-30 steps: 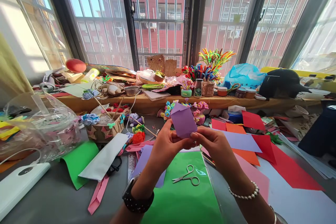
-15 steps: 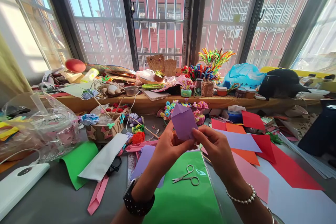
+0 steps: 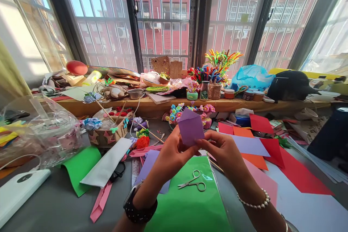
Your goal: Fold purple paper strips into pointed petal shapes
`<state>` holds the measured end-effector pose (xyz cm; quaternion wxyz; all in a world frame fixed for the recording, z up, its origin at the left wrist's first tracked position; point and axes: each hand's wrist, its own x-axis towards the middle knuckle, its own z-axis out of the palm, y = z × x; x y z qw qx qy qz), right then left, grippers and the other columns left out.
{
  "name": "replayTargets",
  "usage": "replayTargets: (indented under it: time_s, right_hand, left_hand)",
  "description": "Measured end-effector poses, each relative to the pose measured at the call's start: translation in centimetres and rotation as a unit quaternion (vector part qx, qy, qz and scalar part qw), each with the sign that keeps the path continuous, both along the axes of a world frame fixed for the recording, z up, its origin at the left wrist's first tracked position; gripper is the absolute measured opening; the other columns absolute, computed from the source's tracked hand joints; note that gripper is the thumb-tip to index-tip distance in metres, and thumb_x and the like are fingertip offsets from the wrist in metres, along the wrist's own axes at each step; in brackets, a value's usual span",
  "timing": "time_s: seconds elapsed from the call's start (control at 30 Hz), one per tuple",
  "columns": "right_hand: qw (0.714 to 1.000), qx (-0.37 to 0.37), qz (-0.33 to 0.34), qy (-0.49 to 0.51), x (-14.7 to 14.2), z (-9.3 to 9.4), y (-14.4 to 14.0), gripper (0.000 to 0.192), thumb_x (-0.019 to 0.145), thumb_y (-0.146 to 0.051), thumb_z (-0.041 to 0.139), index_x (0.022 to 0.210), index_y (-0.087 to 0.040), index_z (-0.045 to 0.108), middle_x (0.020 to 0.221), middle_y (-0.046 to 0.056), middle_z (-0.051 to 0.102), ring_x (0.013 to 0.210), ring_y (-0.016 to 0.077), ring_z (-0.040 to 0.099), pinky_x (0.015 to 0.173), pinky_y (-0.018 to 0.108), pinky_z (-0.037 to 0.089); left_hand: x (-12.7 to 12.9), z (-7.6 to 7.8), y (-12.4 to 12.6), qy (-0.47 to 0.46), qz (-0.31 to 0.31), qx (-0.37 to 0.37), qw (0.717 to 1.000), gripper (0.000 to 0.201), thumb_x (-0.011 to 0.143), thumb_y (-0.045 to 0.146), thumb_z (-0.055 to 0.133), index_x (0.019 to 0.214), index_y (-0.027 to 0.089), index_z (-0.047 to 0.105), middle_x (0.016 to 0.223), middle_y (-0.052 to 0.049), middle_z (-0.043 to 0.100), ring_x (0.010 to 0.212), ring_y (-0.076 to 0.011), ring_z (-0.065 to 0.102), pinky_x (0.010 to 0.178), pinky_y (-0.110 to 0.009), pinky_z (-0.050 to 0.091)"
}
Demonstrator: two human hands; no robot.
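A small piece of folded purple paper (image 3: pixel 191 130) is held up above the desk, its top part folded over at a slant. My left hand (image 3: pixel 175 154) is closed on its left side and lower edge. The fingers of my right hand (image 3: pixel 221 148) pinch its lower right corner. Below the hands, a small pair of scissors (image 3: pixel 193 183) lies with its blades closed on a green sheet (image 3: pixel 190 210) in a clear sleeve. Another piece of purple paper (image 3: pixel 149 165) lies partly behind my left forearm.
Red paper (image 3: pixel 301 170), orange paper and pink paper lie spread on the right. Left are a white folded paper (image 3: pixel 107 163), green paper (image 3: pixel 81 168), a white power bank (image 3: pixel 24 194) and a box of paper flowers (image 3: pixel 108 136). A crowded windowsill (image 3: pixel 163 106) runs behind.
The purple paper's pointed top now looks lower and slanted, with its outline squarer. My right hand has shifted slightly, its fingers now nearer the paper's lower right corner.
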<state>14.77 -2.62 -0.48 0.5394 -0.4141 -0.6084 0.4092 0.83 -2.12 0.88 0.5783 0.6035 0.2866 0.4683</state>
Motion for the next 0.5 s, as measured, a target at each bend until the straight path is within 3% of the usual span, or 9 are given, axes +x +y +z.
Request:
replayTargets:
  time_s: [0.5]
  right_hand:
    - [0.998, 0.052, -0.030, -0.012, -0.36, 0.09, -0.44, 0.025, 0.076, -0.033, 0.053, 0.060, -0.016, 0.059, 0.063, 0.000, 0.052, 0.059, 0.0116, 0.045, 0.053, 0.023, 0.037]
  left_hand:
    - [0.32, -0.15, 0.16, -0.045, 0.012, -0.011, 0.999, 0.039, 0.068, 0.016, 0.063, 0.098, 0.016, 0.037, 0.084, -0.003, 0.061, 0.071, -0.0153, 0.061, 0.068, -0.028, 0.048]
